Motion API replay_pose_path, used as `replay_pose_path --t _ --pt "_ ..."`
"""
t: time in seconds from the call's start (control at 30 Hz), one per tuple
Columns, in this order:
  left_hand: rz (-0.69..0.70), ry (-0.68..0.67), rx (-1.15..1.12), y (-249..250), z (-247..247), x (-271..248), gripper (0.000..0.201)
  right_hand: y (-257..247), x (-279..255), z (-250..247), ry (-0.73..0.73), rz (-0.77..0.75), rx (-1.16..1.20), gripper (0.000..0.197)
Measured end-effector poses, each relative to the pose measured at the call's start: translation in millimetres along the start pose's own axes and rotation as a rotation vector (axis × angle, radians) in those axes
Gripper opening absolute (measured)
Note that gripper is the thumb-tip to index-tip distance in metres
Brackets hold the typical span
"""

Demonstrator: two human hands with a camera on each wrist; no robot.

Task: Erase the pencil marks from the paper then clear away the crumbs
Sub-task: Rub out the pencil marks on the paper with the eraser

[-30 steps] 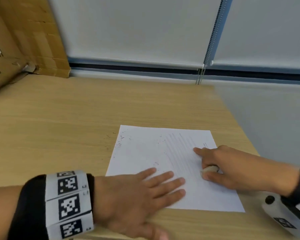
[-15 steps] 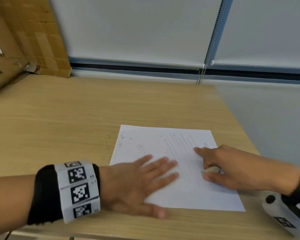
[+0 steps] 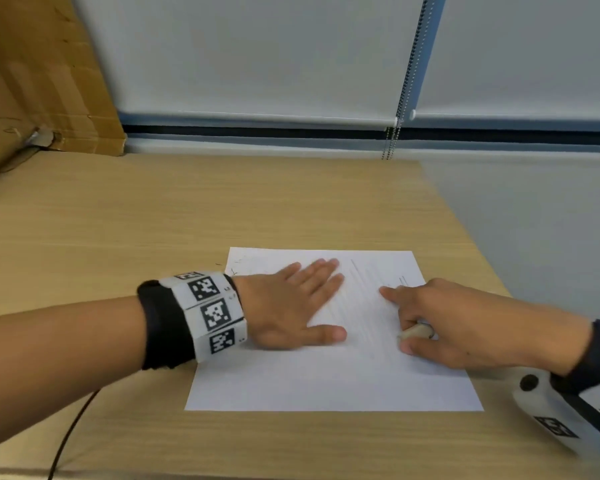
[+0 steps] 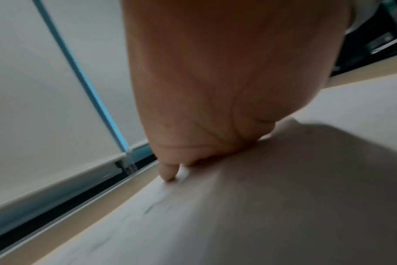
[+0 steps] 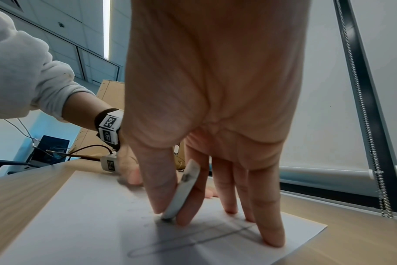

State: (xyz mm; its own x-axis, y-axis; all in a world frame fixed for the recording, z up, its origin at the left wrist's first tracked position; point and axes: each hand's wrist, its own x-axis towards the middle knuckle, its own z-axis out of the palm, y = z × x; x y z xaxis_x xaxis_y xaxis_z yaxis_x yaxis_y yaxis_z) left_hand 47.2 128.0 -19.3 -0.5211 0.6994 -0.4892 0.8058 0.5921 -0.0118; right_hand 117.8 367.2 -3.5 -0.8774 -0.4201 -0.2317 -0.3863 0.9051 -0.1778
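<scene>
A white sheet of paper (image 3: 333, 379) lies on the wooden table near its right edge, with faint pencil lines (image 5: 193, 242) across it. My left hand (image 3: 291, 303) lies flat on the sheet's upper left part, fingers straight and pointing toward the far edge; dark eraser crumbs (image 3: 238, 263) sit by the far left corner. My right hand (image 3: 440, 323) rests on the right side of the sheet and pinches a worn white eraser (image 5: 184, 190) between thumb and forefinger, its tip on the paper, while the other fingertips (image 5: 270, 236) press the sheet down.
The wooden table (image 3: 153, 220) ends in an edge just right of the paper. Cardboard (image 3: 39, 81) leans at the far left. A roller blind with a bead chain (image 3: 404, 81) hangs behind the table. A thin cable (image 3: 70, 431) runs off the near edge.
My left hand has swept across the paper from the near left toward the far edge, pushing crumbs to the far left corner. The right hand with the eraser has stayed put.
</scene>
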Motion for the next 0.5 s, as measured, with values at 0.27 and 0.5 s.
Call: replay_pose_path --t 0.27,0.5 --pt "-0.120 -0.042 -0.088 -14 0 -21 0.097 1 3 1 -0.001 -0.031 -0.030 0.036" --pt "-0.222 -0.064 -0.176 -24 -14 -22 0.096 -2 3 -2 -0.043 -0.013 -0.051 0.028"
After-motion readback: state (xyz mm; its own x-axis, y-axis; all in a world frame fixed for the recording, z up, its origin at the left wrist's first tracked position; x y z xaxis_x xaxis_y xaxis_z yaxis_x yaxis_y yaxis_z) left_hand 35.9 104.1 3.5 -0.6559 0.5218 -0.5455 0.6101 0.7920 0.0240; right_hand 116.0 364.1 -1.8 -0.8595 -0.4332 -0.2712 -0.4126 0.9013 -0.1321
